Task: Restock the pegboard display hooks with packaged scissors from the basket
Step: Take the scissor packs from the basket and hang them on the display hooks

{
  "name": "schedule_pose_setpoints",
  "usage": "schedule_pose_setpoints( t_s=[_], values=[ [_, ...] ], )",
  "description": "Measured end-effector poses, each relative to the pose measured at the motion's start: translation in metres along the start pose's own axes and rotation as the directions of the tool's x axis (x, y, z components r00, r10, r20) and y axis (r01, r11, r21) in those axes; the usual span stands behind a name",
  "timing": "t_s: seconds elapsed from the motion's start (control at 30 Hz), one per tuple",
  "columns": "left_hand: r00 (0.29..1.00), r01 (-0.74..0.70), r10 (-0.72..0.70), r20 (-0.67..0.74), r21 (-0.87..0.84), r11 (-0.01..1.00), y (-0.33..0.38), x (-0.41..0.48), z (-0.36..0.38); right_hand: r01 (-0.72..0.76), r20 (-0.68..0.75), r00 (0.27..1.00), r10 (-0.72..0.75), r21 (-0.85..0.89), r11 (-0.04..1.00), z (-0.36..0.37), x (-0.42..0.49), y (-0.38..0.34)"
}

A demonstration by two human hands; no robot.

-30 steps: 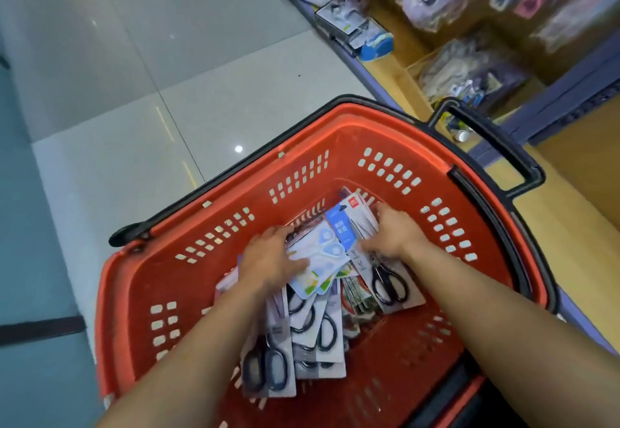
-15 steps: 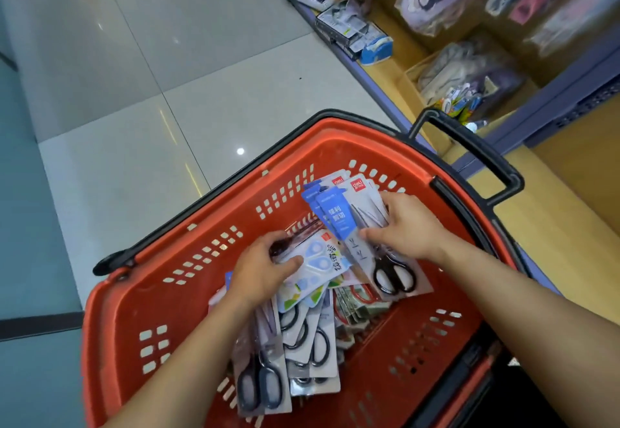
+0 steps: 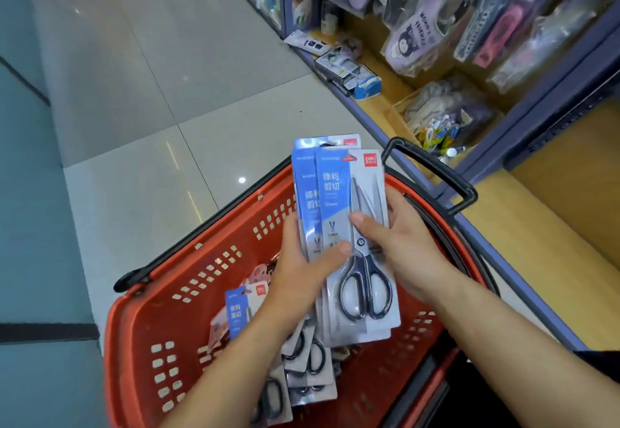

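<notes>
Several flat carded packs of black-handled scissors, blue-and-grey cardboard under clear plastic (image 3: 335, 189), are held as a fanned stack above the red perforated plastic shopping basket (image 3: 141, 343). Picking up this batch looks done. Nothing is hung yet, and no pegboard hook is clearly in view (the shelving (image 3: 570, 219) on the right shows only other goods). More loose scissor packs (image 3: 308, 360) lie on the basket floor, so I judge the restocking is at an early stage. The left hand (image 3: 302, 276) grips the stack's left edge, thumb across the front and fingers behind. The right hand (image 3: 406, 249) clasps the right edge, thumb pressing the top card beside the blades.
</notes>
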State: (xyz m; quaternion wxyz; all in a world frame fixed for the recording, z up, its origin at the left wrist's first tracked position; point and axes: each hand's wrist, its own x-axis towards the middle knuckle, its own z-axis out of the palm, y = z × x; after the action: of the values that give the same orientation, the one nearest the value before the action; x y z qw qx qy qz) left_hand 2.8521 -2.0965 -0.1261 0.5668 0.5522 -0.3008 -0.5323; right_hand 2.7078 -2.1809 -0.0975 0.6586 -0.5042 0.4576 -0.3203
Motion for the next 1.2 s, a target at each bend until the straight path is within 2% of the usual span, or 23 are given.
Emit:
schedule_pose_setpoints(
  t_s=[0.17,0.33,0.4,0.5,0.67,0.9,1.1,1.2],
  values=[
    [0.994,-0.089,0.087,-0.069,-0.030,0.996,0.018,-0.007,0.040,0.109,-0.044,0.993,-0.109,-0.004,0.994,-0.006,-0.033,-0.035],
    [0.990,-0.084,0.074,-0.119,-0.083,0.993,0.044,0.000,0.067,0.059,0.005,0.998,-0.059,-0.112,0.992,-0.031,-0.088,-0.048],
    [0.993,-0.068,0.059,-0.103,-0.087,0.994,0.050,0.001,0.081,0.084,-0.034,0.995,-0.089,-0.129,0.988,-0.037,-0.100,-0.045],
    [0.996,-0.058,0.049,-0.080,-0.112,0.992,0.056,-0.002,0.104,0.154,-0.153,0.975,-0.161,-0.060,0.986,-0.047,-0.102,-0.041],
    [0.992,-0.126,0.127,0.014,-0.064,0.990,0.068,-0.011,0.135,0.228,-0.401,0.902,-0.157,0.136,0.964,-0.068,-0.107,-0.039],
    [0.951,-0.186,0.188,0.247,-0.031,0.982,0.090,-0.017,0.187,0.385,-0.537,0.816,-0.214,0.228,0.894,-0.112,-0.136,-0.054],
    [0.920,-0.226,0.244,0.306,-0.091,0.970,0.100,-0.028,0.256,0.526,-0.630,0.739,-0.238,0.320,0.788,-0.168,-0.177,-0.084],
    [0.904,-0.225,0.240,0.354,-0.084,0.971,0.100,-0.039,0.294,0.531,-0.658,0.712,-0.244,0.278,0.800,-0.199,-0.205,-0.094]
  ],
)
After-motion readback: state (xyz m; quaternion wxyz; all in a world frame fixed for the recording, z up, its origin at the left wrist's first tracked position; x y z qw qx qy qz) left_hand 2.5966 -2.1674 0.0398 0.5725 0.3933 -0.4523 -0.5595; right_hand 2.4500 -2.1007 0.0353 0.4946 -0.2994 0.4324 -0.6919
